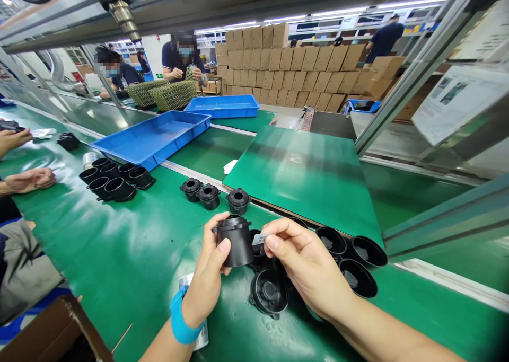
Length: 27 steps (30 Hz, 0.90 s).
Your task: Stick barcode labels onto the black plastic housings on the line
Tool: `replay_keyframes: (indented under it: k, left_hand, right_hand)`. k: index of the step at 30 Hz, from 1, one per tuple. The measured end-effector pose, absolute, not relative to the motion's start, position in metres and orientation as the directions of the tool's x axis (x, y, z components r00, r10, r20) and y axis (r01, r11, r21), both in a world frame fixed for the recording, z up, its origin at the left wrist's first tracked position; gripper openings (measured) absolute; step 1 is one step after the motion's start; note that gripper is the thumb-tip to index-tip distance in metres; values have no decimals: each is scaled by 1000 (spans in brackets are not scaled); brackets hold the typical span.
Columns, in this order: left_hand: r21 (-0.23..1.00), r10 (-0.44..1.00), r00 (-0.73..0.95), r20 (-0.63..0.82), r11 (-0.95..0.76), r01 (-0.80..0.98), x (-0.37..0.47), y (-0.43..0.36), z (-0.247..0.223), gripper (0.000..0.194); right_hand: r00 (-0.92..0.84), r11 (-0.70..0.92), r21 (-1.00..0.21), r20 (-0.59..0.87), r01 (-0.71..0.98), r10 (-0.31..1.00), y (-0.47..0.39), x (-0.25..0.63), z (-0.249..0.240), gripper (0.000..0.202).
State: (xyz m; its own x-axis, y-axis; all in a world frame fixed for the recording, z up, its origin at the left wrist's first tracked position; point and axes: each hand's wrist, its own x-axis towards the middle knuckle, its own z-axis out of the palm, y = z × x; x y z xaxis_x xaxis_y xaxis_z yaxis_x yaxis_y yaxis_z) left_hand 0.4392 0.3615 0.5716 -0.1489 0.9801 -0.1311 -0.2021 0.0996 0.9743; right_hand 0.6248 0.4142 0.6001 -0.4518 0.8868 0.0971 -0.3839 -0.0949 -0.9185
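A black plastic cup-shaped housing (238, 248) is held up in my left hand (209, 272), its flanged end with a round opening on top. Between the thumb and fingers of my right hand (302, 261) is a small pale label (260, 239), close to the housing's right side; whether it touches the wall I cannot tell. Below my right hand lies another black housing (270, 292), open side up. More black cups (360, 277) stand to its right, some hidden by my hand. A white label sheet (204, 333) lies partly under my left wrist.
Three small housings (209, 195) stand beyond my hands, with several more cups (113, 184) farther left. Blue trays (155, 139) sit across the bench. A raised green board (306, 171) lies ahead. At left are a co-worker's hands (29, 181); a cardboard box (59, 330) is at lower left.
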Motion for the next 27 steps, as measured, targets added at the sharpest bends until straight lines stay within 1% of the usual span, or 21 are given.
replay_keyframes:
  k: [2,3,5,6,7,15,27]
  left_hand:
    - [975,981,-152,-117,84,-206,440,362,570,58]
    - [975,982,-154,-112,78,-207,440,363,570,57]
    - [975,982,-157,-104,70,-210,441,364,569,57]
    - [975,982,-157,-102,67,-211,441,364,569,56]
    - [975,982,-158,-101,67,-211,441,364,569,57]
    - [975,985,-121,-126,100,-199,441,358,571,60]
    - [985,987,-146,-67,42,-170,443,355,568,60]
  right_hand:
    - [-469,-122,-915,80,-385,880,414,625,601,18]
    - [-483,-149,-909,64,-389,873,413,625,602,28]
    - [-510,-212,-892,24,-400,860,413,624,603,57]
    - [-520,-238,-884,7,-402,854,412,624,604,66]
    - [-529,-256,-880,-5,-401,848,412,623,604,70]
    - [-590,-305,-897,-62,-321,805,413,622,604,75]
    - [-572,-274,-914,-57,-300,818,410,621,603,65]
